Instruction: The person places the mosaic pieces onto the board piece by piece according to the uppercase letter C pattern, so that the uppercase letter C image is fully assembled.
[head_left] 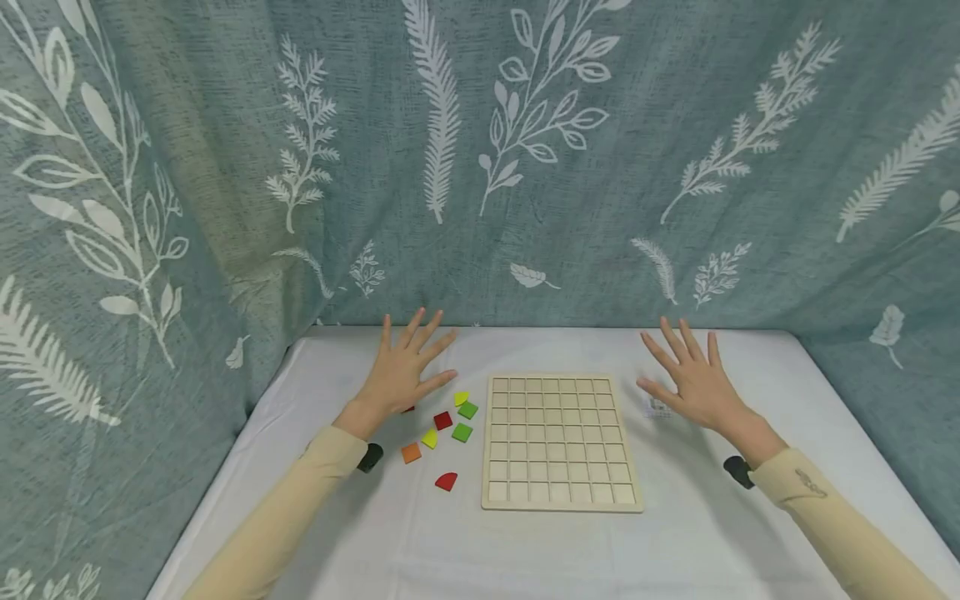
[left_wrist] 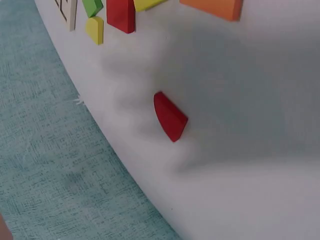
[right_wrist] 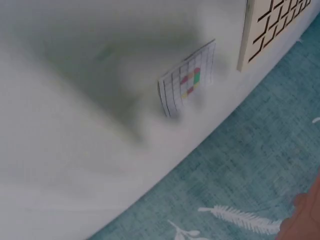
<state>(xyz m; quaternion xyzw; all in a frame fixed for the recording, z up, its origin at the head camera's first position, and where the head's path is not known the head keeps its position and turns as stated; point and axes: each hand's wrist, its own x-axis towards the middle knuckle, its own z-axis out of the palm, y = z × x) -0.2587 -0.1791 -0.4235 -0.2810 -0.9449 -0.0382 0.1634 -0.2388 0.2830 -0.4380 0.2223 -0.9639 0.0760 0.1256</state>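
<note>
A wooden grid board [head_left: 558,442] lies mid-table, its square cells bare. My left hand [head_left: 393,375] hovers above the table left of it, fingers spread, holding nothing. Near that hand lie a red square [head_left: 443,420], green pieces [head_left: 468,409], yellow quarter-rounds [head_left: 430,438], an orange square [head_left: 411,452] and a red quarter-round [head_left: 446,482]. Another red piece [left_wrist: 170,116] is mostly hidden beneath the hand in the head view. To the board's right, my right hand [head_left: 701,387] is raised with fingers spread. A printed grid card [right_wrist: 187,77] with coloured cells lies below it, partly covered in the head view.
White cloth [head_left: 555,554] covers the table. Behind and at both sides hangs a teal curtain [head_left: 480,275] with white leaf prints. Dark wrist cameras show at the left wrist [head_left: 371,457] and right wrist [head_left: 738,472].
</note>
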